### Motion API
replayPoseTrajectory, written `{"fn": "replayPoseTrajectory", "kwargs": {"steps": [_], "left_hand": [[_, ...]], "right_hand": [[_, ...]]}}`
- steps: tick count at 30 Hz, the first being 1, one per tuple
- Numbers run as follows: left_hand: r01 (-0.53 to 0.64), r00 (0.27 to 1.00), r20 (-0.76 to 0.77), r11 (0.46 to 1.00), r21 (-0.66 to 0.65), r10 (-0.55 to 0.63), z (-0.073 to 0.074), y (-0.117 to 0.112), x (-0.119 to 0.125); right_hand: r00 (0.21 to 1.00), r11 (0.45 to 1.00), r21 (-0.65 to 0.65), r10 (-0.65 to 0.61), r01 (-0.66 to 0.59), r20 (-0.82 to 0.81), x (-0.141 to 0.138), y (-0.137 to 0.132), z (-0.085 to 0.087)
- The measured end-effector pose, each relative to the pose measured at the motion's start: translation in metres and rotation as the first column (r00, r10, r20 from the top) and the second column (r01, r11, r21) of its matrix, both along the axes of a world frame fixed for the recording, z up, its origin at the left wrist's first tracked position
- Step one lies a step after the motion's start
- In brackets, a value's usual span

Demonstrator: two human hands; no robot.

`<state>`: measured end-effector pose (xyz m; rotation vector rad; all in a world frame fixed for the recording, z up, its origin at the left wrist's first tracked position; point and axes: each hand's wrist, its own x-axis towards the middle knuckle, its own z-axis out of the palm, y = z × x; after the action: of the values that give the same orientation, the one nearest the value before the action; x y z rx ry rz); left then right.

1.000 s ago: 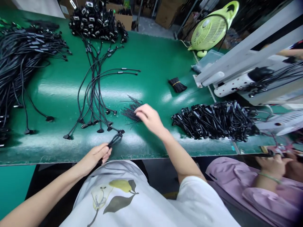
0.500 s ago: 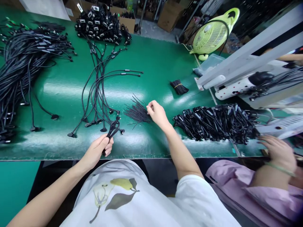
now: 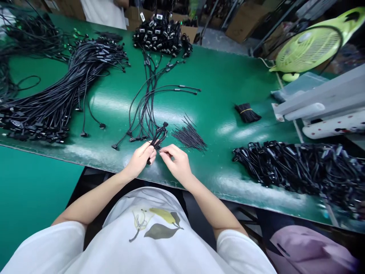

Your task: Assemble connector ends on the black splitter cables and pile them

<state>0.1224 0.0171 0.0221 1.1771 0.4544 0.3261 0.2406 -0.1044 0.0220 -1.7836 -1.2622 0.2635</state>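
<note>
My left hand [image 3: 141,159] is closed around a folded black cable [image 3: 158,136], held upright just above the near edge of the green table [image 3: 222,80]. Beside it, my right hand [image 3: 176,163] pinches a thin black twist tie [image 3: 160,148] against the cable's lower part. Just beyond my right hand a loose heap of black twist ties [image 3: 189,137] is spread on the table. Several unfolded black cables [image 3: 145,110] fan out past my left hand.
A big bundle of cables [image 3: 62,95] lies at the left, a pile of coiled cables [image 3: 299,167] at the right, another heap [image 3: 159,34] at the far edge. A banded tie bundle [image 3: 246,113], a green fan [image 3: 310,45] and a grey rail [image 3: 322,97] sit right. A person's purple sleeve [image 3: 310,251] shows bottom right.
My right hand left the tie heap and came back to the folded cable with a tie pinched. My left hand lifted the cable toward it. The view swung left.
</note>
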Motion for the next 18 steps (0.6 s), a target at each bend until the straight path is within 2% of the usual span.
{"fn": "replayPoseTrajectory", "kwargs": {"steps": [2,3,4,6,7,8,10,12,13,16,18], "left_hand": [[0.015,0.998,-0.056,0.992,0.124,-0.008,0.001,0.0,-0.001],[0.021,0.995,-0.097,0.972,0.236,0.002,0.001,0.001,-0.001],[0.035,0.99,-0.139,0.932,0.36,0.017,0.001,0.002,-0.002],[0.09,0.977,-0.212,0.821,0.563,0.039,0.002,0.005,-0.003],[0.132,0.969,-0.244,0.78,0.612,0.028,0.004,0.006,-0.004],[0.183,0.962,-0.274,0.766,0.617,-0.01,0.006,0.008,-0.006],[0.295,0.937,-0.322,0.807,0.512,-0.138,0.01,0.011,-0.01],[0.371,0.905,-0.324,0.883,0.287,-0.275,0.012,0.012,-0.014],[0.396,0.889,-0.311,0.905,0.157,-0.335,0.011,0.011,-0.015],[0.419,0.84,-0.308,0.895,-0.153,-0.446,0.005,0.006,-0.018],[0.408,0.824,-0.322,0.883,-0.233,-0.466,-0.001,0.002,-0.017]], "right_hand": [[0.959,1.0,-0.012,0.008,-0.004,0.284,-0.003,0.0,0.005],[0.899,1.0,-0.022,0.03,-0.022,0.437,-0.004,0.001,0.008],[0.813,0.998,-0.027,0.065,-0.061,0.578,-0.003,0.002,0.01],[0.609,0.978,-0.042,0.16,-0.204,0.777,0.0,0.005,0.015],[0.519,0.959,-0.058,0.201,-0.278,0.831,0.003,0.007,0.018],[0.448,0.938,-0.078,0.233,-0.337,0.863,0.006,0.008,0.022],[0.352,0.909,-0.147,0.295,-0.391,0.888,0.011,0.009,0.029],[0.243,0.883,-0.241,0.357,-0.403,0.902,0.015,0.008,0.037],[0.165,0.863,-0.287,0.382,-0.417,0.909,0.016,0.006,0.041],[-0.064,0.788,-0.376,0.398,-0.488,0.915,0.014,0.001,0.047],[-0.154,0.733,-0.42,0.404,-0.536,0.902,0.012,-0.003,0.046]]}}
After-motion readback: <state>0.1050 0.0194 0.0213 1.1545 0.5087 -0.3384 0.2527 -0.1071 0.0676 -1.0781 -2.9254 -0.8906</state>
